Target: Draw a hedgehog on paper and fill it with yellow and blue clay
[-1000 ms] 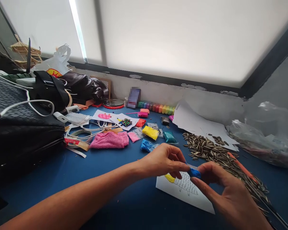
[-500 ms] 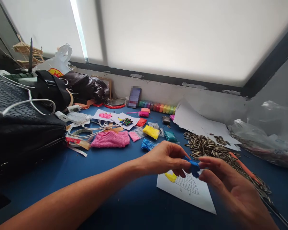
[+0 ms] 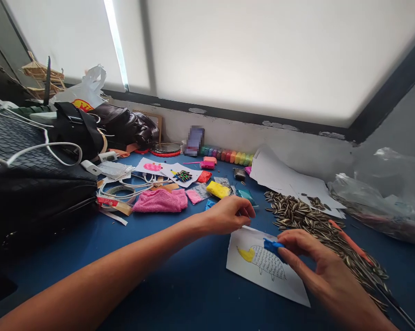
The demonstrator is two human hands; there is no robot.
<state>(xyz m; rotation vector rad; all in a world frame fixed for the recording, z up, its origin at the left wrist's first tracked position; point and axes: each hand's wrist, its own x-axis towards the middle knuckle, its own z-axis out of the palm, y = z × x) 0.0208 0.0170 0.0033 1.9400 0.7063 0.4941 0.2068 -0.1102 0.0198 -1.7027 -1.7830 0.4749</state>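
Observation:
My right hand (image 3: 323, 276) pinches a small lump of blue clay (image 3: 272, 246) between thumb and fingers and holds it over a white sheet (image 3: 262, 280) with a drawn animal that has a yellow clay head (image 3: 245, 253). My left hand (image 3: 228, 214) lies at the sheet's upper left edge with its fingertips on the paper and nothing in it. The sheet lies on a blue table (image 3: 159, 257).
A heap of striped sunflower seeds (image 3: 311, 220) spreads to the right of the sheet, with an orange stick (image 3: 348, 241) on it. Bags of coloured clay (image 3: 217, 189), a pink cloth (image 3: 161, 201), cables and black bags (image 3: 35, 184) crowd the left. Loose papers (image 3: 286, 177) and a plastic bag (image 3: 383, 197) lie at right.
Both hands held the blue clay together above the sheet. The left hand has let go and moved up left to the paper's edge; the right hand lowered the clay onto the drawing.

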